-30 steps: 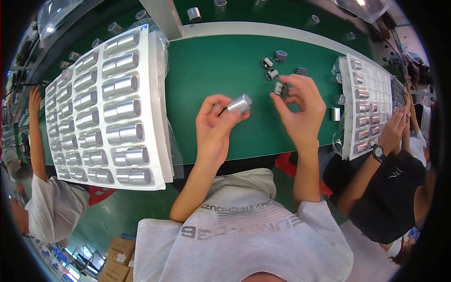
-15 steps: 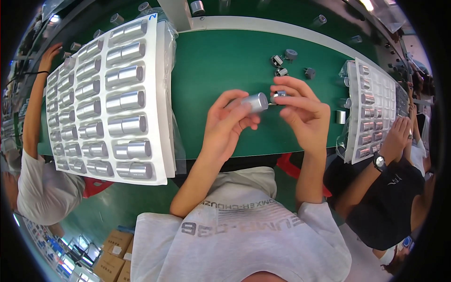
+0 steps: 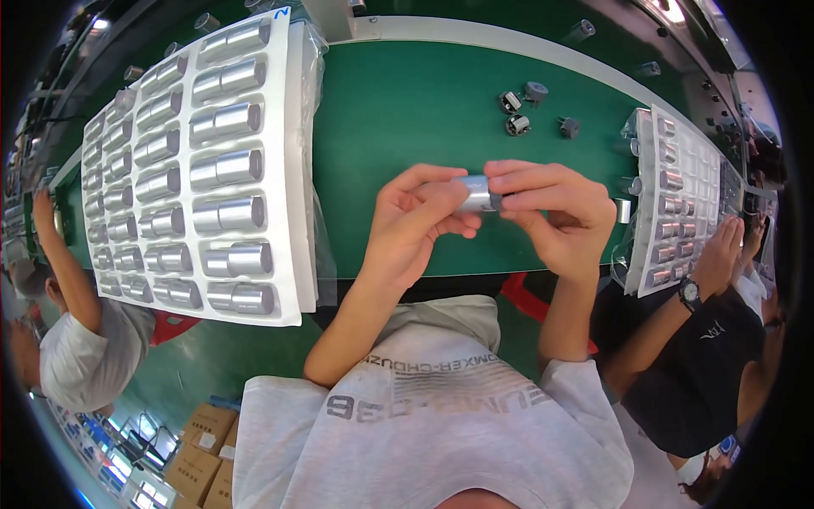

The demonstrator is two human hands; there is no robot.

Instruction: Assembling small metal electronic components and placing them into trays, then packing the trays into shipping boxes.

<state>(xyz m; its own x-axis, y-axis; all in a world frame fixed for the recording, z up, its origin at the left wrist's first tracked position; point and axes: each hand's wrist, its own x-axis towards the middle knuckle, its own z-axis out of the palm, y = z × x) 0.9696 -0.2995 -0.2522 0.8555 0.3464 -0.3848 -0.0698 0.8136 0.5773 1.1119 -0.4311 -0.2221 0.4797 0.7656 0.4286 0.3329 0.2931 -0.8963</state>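
- Nearest to the camera, below the green table, brown cardboard boxes stand on the floor at the lower left; some carry small white labels.
- Above the near edge of the table, the left hand and the right hand meet around one silver metal cylinder.
- The left hand closes its fingers around the left end of the cylinder; the thumb lies on top of it.
- The right hand pinches the right end with its fingertips, the fingers bent and close together. The cylinder lies nearly level between both hands, raised over the table.
- On the left part of the table lies a large white tray in a clear plastic bag, with rows of silver cylinders lying in its pockets.
- On the right part lies a smaller white tray with shorter metal pieces.
- Farther on the table, beyond the hands, a few small grey parts lie loose.
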